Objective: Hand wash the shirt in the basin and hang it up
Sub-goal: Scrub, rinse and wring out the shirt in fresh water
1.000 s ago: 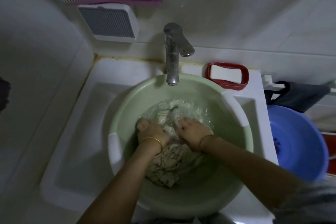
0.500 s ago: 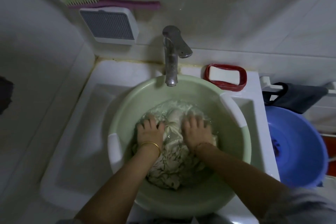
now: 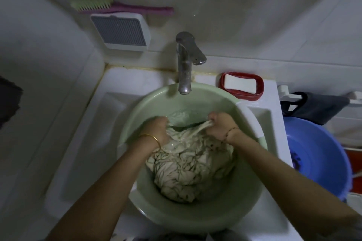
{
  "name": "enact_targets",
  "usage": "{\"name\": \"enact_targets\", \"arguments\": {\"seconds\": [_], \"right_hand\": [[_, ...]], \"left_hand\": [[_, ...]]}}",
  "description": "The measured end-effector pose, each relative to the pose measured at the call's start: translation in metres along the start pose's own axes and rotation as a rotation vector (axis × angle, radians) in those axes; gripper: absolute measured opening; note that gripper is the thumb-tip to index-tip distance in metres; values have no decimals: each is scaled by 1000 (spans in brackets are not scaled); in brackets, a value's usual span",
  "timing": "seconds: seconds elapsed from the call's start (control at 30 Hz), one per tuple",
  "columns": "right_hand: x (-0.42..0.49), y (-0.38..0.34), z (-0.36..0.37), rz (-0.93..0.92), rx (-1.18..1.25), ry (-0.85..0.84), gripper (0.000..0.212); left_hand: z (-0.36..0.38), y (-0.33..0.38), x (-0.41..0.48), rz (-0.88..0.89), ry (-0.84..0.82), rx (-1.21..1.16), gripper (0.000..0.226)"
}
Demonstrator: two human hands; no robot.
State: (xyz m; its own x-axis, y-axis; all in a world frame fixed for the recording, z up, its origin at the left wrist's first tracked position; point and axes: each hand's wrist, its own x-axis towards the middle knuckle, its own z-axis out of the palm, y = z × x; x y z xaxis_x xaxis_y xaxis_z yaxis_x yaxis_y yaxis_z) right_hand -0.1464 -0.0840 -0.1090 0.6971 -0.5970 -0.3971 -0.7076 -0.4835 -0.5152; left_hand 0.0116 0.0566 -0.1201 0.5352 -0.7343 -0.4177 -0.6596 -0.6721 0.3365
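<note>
A white sink carries a pale green basin, with a blue basin just beside it on the right. The wet, cream patterned shirt lies bunched inside the green basin, its far edge pulled up above shallow water. The left hand, with a gold bangle on its wrist, has its grip clenched on the shirt's left edge. The right hand has its grip clenched on a stretched fold at the right. A metal faucet stands behind the green basin, and a red soap dish near it holds a white soap bar.
</note>
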Motion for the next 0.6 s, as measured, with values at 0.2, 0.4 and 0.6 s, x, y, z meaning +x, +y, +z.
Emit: {"name": "enact_targets", "arguments": {"seconds": [0.2, 0.4, 0.6], "right_hand": [[-36, -10, -41, -234, 171, 133, 30], [-56, -10, -33, -62, -256, -214, 64], [-75, -12, -35, 101, -507, 82, 20]], "left_hand": [[-42, 1, -19, 187, 292, -67, 20], [-66, 14, -59, 264, 126, -310, 22], [-65, 12, -71, 226, 1, 302, 34]]}}
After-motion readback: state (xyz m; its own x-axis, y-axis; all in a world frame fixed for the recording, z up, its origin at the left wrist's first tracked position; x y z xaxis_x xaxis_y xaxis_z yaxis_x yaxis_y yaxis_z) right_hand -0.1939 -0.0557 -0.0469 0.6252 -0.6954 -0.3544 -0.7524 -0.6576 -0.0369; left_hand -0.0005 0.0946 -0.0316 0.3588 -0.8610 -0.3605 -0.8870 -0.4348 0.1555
